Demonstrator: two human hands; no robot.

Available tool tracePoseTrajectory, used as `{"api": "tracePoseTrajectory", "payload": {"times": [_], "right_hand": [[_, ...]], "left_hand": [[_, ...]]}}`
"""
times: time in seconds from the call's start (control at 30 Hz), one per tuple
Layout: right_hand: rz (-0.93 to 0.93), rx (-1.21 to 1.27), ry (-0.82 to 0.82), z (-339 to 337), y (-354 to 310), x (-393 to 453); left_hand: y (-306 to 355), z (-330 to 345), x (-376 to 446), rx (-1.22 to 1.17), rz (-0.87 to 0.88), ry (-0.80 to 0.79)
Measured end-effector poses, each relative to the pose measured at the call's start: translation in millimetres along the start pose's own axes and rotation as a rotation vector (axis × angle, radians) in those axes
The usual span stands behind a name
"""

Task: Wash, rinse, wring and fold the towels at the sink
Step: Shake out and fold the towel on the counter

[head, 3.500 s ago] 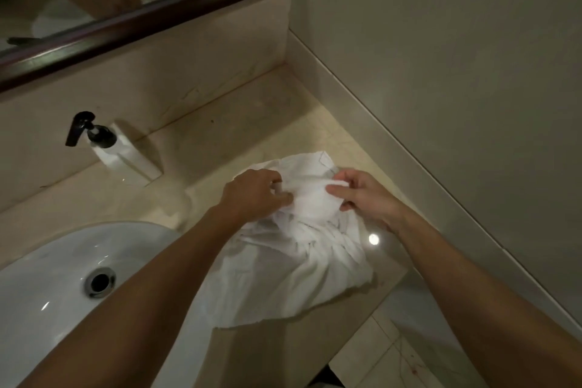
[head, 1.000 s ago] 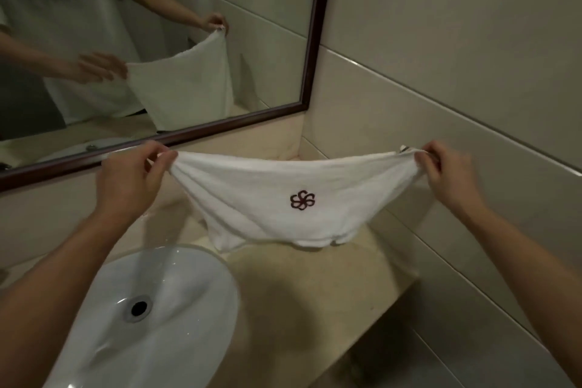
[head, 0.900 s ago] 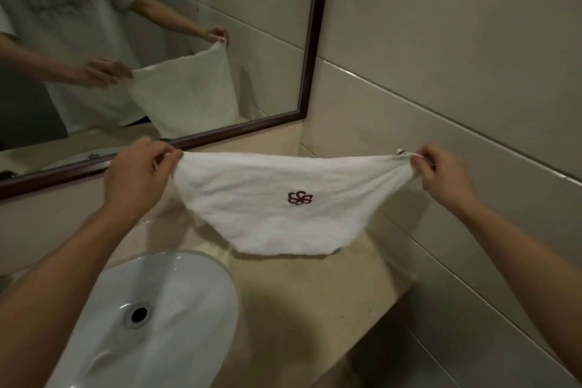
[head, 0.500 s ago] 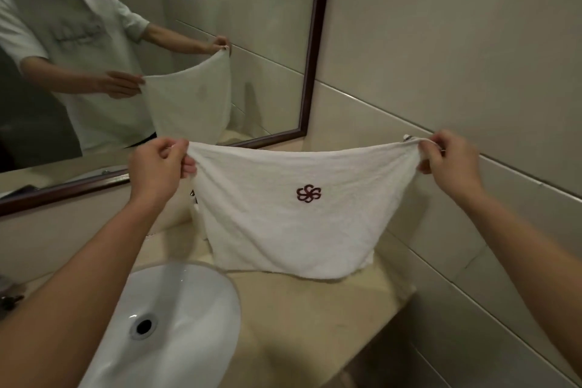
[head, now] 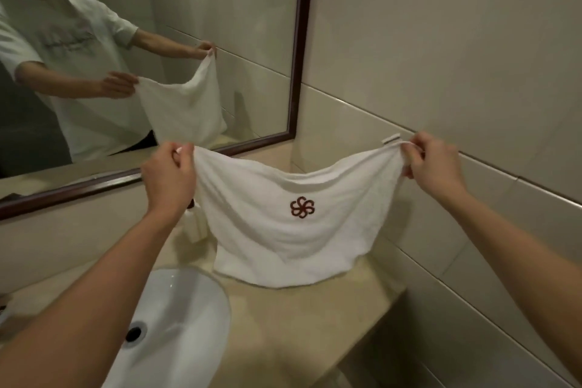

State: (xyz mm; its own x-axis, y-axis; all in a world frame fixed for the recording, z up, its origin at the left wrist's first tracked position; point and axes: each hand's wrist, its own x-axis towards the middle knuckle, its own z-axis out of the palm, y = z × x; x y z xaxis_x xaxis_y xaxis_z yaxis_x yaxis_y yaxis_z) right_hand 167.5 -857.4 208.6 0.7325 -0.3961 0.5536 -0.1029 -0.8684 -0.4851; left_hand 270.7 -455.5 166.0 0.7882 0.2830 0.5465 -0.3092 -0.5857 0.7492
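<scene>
Bare countertop below towel; soap bottle behind, wall close right.

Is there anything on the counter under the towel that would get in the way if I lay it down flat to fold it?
Only the soap bottle near the towel's lower left edge, behind the left hand. The counter in front looks bare. The right hand pinches the other corner.

Dim, warm indoor light is seen; soft shadows are cast under the towel. Wide-angle bending is noted at edges; upper left is blurred.
</scene>
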Motion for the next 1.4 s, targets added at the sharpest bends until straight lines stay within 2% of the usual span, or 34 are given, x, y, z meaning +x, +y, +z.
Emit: {"api": "tracePoseTrajectory", "payload": {"times": [0.13, 0.17, 0.27, 0.33, 0.4, 0.5, 0.53, 0.63, 0.7, 0.77, 0.87, 1.03, 1.2, 1.33, 1.4], "right_hand": [[-0.025, -0.069, -0.033, -10.1, -6.0, 3.0], [-0.023, -0.032, -0.035, -11.9, -8.7, 3.7], [0.034, 0.182, -0.051, -9.3, -21.2, 4.6], [0.043, 0.323, -0.079, -5.1, -35.0, 5.0], [0.022, 0.423, -0.127, 2.8, -54.0, 4.3], [-0.043, 0.506, -0.216, 15.8, -86.5, -2.2], [-0.056, 0.534, -0.233, 18.8, -94.5, -5.7], [-0.04, 0.737, -0.224, 20.1, -100.2, -19.7], [0.034, 0.921, -0.197, 23.5, -83.9, -34.7], [0.155, 0.99, -0.184, 40.0, -62.7, -64.0], [0.332, 0.904, -0.247, 77.9, -20.6, -130.7], [0.342, 0.82, -0.725, 120.4, -2.5, -187.9], [0.092, 0.362, -0.892, 139.7, 7.8, -170.1], [-0.333, -0.287, -0.947, 148.0, 23.9, -148.5], [-0.373, -0.396, -0.952, 150.0, 29.5, -139.7]], "left_hand": [[11.7, 8.1, 3.4, -0.094, 0.003, -0.037], [15.8, 11.2, 2.3, -0.152, -0.044, -0.068], [37.9, 27.4, -4.3, -0.397, -0.338, -0.155], [60.9, 39.3, -12.3, -0.462, -0.381, -0.229], [93.0, 47.0, -24.9, -0.451, -0.206, -0.386], [137.0, 61.4, -43.2, -0.203, 0.202, -0.716], [145.0, 68.4, -46.4, -0.143, 0.27, -0.79], [148.7, 76.8, -48.2, -0.246, 0.197, -0.889], [144.9, 78.7, -51.1, -0.267, 0.206, -0.918], [139.0, 72.0, -52.3, -0.252, 0.23, -0.909], [136.5, 67.9, -47.6, -0.281, 0.191, -0.881], [134.8, 63.0, -40.1, -0.261, 0.228, -0.885], [122.6, 58.5, -22.9, -0.214, 0.228, -0.814], [103.2, 55.9, -15.3, -0.141, 0.192, -0.805], [92.6, 54.7, -11.0, -0.103, 0.162, -0.781]]}}
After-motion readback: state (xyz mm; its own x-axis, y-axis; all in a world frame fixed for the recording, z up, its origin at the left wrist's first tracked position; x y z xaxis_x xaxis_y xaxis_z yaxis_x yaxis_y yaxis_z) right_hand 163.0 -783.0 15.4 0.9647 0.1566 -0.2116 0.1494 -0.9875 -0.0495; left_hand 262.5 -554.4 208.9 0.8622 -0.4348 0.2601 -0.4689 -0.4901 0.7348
